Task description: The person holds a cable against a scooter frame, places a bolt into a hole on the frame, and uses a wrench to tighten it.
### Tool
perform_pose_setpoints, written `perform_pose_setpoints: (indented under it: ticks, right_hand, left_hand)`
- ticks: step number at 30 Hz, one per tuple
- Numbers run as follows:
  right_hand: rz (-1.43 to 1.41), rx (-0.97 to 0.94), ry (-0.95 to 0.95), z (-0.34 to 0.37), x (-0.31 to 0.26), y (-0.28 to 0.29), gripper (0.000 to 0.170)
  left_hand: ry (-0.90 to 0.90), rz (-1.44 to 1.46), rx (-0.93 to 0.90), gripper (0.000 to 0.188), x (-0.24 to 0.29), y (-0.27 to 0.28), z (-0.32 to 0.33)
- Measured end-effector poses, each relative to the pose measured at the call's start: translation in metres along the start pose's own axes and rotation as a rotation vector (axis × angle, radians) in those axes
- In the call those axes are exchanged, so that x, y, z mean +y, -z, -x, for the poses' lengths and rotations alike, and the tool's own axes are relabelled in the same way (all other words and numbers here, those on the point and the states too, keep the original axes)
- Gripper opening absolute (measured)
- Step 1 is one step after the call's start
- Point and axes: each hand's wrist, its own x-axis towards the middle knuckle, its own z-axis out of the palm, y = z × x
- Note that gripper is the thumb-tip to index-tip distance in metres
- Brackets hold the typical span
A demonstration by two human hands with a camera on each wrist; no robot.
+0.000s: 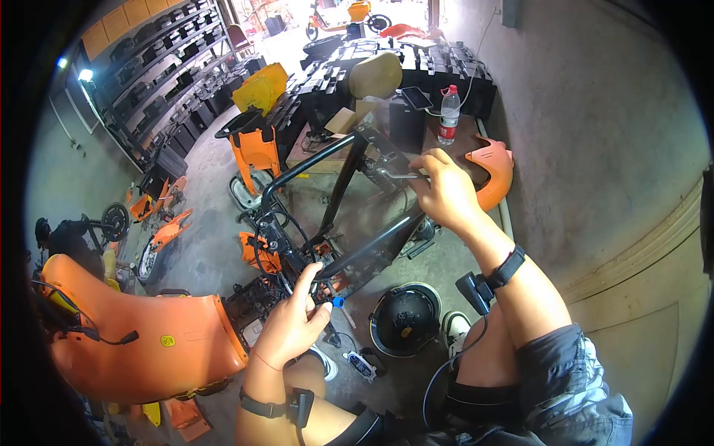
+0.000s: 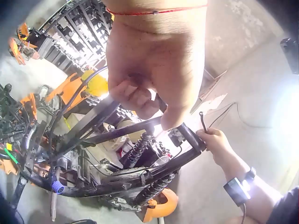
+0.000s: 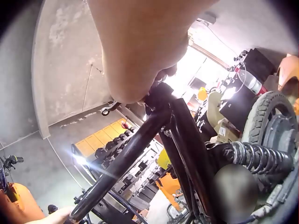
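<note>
My right hand (image 1: 446,189) pinches a slim metal wrench (image 1: 405,176) at the upper rear end of a black tubular frame (image 1: 375,241). In the left wrist view the wrench (image 2: 203,122) stands up from the fingers of my right hand (image 2: 218,143); its ring end (image 3: 106,111) shows in the right wrist view beside the frame joint. My left hand (image 1: 290,325) is at the frame's near lower tube end, forefinger extended against it, other fingers loosely curled, and holds no tool. A blue cap (image 1: 338,302) is beside its thumb.
An orange body shell (image 1: 163,342) lies left of the frame, a black helmet (image 1: 405,320) on the floor below. Beyond stand a bottle (image 1: 449,115), a phone (image 1: 415,98) and black boxes (image 1: 476,89). An orange fender (image 1: 494,175) is near the right wall.
</note>
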Motion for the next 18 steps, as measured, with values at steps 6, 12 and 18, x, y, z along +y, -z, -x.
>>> perform_pose_setpoints:
  ticks: [6, 12, 18]
  right_hand:
    - [-0.025, -0.005, -0.009, 0.0002, -0.0025, 0.0002, 0.020]
    - [-0.092, 0.024, 0.009, -0.0016, 0.0011, 0.0031, 0.023]
    - [-0.118, 0.038, 0.021, -0.0007, 0.0009, 0.0037, 0.021]
  left_hand:
    - [-0.002, -0.005, 0.003, 0.076, -0.0002, 0.0003, 0.0004]
    - [0.014, -0.007, -0.009, 0.077, 0.0021, 0.0016, 0.0004]
    - [0.001, -0.006, -0.005, 0.077, -0.0010, 0.0006, 0.0000]
